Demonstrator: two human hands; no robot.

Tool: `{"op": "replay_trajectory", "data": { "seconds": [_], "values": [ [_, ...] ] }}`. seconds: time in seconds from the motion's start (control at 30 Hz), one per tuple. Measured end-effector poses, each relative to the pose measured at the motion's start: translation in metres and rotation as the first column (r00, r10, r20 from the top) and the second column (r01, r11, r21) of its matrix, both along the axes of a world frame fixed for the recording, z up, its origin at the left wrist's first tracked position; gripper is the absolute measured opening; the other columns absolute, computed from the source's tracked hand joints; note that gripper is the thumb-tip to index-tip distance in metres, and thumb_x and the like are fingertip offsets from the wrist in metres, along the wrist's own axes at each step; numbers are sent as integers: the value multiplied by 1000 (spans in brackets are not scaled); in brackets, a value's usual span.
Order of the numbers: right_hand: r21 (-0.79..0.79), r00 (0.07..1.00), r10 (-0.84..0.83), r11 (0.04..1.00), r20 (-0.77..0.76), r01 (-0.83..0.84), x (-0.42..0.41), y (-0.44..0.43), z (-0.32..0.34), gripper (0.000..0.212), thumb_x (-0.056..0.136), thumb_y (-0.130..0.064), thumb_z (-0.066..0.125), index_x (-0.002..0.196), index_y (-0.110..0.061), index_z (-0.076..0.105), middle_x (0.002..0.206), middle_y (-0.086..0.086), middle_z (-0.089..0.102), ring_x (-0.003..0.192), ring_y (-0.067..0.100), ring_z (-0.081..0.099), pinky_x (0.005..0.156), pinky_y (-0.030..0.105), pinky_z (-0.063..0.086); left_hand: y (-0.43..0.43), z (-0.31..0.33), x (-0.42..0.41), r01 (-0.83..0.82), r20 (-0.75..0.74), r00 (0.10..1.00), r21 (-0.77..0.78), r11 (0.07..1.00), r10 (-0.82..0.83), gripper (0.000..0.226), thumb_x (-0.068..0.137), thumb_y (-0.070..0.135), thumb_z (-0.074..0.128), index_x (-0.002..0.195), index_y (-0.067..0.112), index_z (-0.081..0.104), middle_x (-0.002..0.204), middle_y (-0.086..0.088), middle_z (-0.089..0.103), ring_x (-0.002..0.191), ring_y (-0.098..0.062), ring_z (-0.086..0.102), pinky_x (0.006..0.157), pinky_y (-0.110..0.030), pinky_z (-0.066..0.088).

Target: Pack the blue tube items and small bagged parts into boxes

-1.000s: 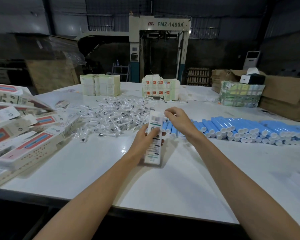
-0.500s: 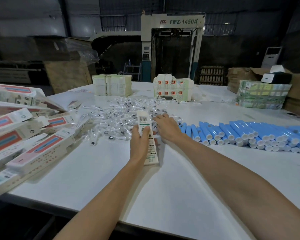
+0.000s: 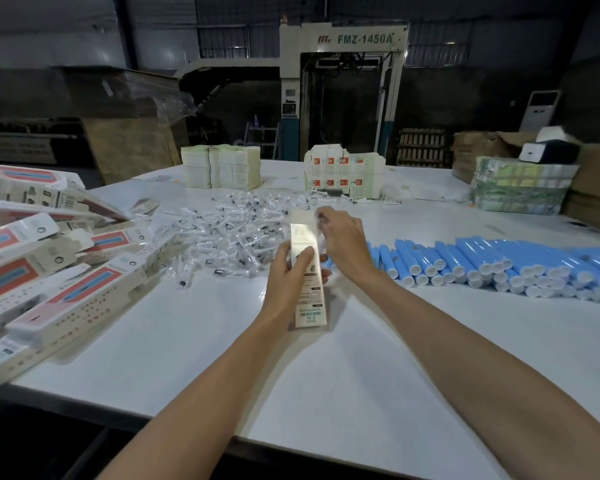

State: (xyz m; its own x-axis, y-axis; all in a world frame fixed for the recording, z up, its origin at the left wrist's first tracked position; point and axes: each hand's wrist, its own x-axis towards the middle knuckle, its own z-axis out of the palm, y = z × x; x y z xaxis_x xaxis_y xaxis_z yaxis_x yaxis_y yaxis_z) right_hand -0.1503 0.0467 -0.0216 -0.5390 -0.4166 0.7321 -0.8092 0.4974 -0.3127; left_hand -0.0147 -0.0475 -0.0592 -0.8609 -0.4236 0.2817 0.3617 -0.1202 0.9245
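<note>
**Small bag going into an open box**

Grips a narrow box (image 3: 308,299) in the left hand (image 3: 288,278), fingers and thumb curled round its middle, near the centre of the table (image 3: 326,393), with the open mouth pointing toward the far edge. Cannot tell whether the lower end rests on the table or hangs just above it. Sets the right hand (image 3: 343,242) at that mouth, fingers curled and seemingly pinching a small bag (image 3: 318,221) of clear film. Blurred there, so likely rather than certain.

Shows the heap of bagged parts (image 3: 229,233) just behind and left of the box. Shows the row of blue tubes (image 3: 499,261) running toward the right edge, its nearest end just beside the right wrist. Shows finished boxes (image 3: 59,289) piled at the left edge and flat cartons (image 3: 222,166) stacked at the far edge.

Judged to be mid-fill on one box, at the bag stage. Cannot tell whether a tube already lies inside. Calls next for steering the limp bag squarely into the narrow mouth, pushing it down clear of the flap, then closing the flap.

Against the frame half a second earlier: has lifted the right hand off the table by the heap and raised it to the box mouth. Has tipped the box more upright and turned a paler face to the camera.
</note>
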Motion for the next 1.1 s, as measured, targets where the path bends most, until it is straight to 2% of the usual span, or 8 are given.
{"op": "replay_trajectory", "data": {
  "seconds": [0.13, 0.23, 0.37, 0.47, 0.63, 0.83, 0.93, 1.1],
  "values": [
    [-268, 970, 66, 963, 236, 0, 12, 51, 16, 28, 111, -30, 43, 135, -31, 58, 94, -19, 60, 84, 5, 60, 76, 29, 49, 10, 2, 3, 132, 9, 991, -21, 991, -132, 45, 104, 23, 73, 145, 15, 56, 121, -10, 80, 100, -39, 80, 85, -49, 67],
    [-347, 958, 71, 937, 279, 32, 20, 92, 16, 26, 112, -26, 39, 134, -27, 53, 83, -12, 54, 68, -1, 49, 64, 18, 41, 19, 2, 5, 227, 29, 974, -47, 973, -225, 44, 101, 22, 76, 142, 17, 59, 121, -10, 80, 102, -41, 80, 87, -52, 66],
    [-442, 834, 164, 891, 526, 103, 31, 134, 17, 18, 106, -12, 45, 119, -25, 48, 108, 2, 53, 79, 14, 52, 73, 26, 44, 36, 6, 6, 339, 57, 940, -41, 940, -337, 46, 100, 23, 78, 142, 19, 60, 122, -13, 79, 103, -42, 79, 85, -50, 67],
    [-502, 835, 217, 861, 506, 81, 38, 151, 23, 26, 97, -7, 60, 106, -31, 64, 110, 2, 54, 72, 11, 58, 68, 19, 47, 51, 14, 2, 360, 72, 932, -80, 930, -355, 41, 101, 20, 77, 139, 20, 62, 119, -14, 80, 102, -41, 79, 87, -49, 67],
    [-704, 810, 364, 706, 459, 82, 42, 164, 48, 18, 83, 3, 79, 95, -7, 70, 80, 7, 63, 66, 21, 56, 66, 29, 49, 71, 18, -3, 363, 83, 930, -69, 929, -357, 46, 99, 19, 78, 142, 15, 61, 117, -17, 80, 103, -44, 79, 95, -57, 63],
    [-556, 856, 280, 831, 434, 9, 50, 171, 76, 18, 90, -4, 74, 98, -18, 82, 73, 6, 58, 72, 10, 62, 76, 18, 52, 78, 11, -5, 369, 56, 928, 8, 929, -369, 48, 97, 17, 81, 142, 15, 62, 121, -16, 79, 104, -44, 78, 93, -55, 65],
    [-448, 887, 240, 893, 395, -42, 59, 167, 87, 25, 92, -3, 71, 113, -15, 70, 89, 0, 77, 77, 6, 67, 71, 18, 54, 77, 10, -4, 375, 48, 926, 16, 927, -375, 53, 94, 21, 85, 142, 16, 63, 122, -16, 79, 105, -43, 78, 95, -56, 64],
    [-252, 858, 189, 965, 477, -72, 64, 153, 96, 42, 92, -10, 73, 122, -14, 44, 96, 4, 79, 70, 5, 62, 67, 28, 51, 79, 10, -4, 380, 31, 925, -28, 925, -379, 55, 90, 26, 89, 139, 20, 66, 122, -17, 79, 105, -45, 78, 98, -60, 61]
  ]
}}
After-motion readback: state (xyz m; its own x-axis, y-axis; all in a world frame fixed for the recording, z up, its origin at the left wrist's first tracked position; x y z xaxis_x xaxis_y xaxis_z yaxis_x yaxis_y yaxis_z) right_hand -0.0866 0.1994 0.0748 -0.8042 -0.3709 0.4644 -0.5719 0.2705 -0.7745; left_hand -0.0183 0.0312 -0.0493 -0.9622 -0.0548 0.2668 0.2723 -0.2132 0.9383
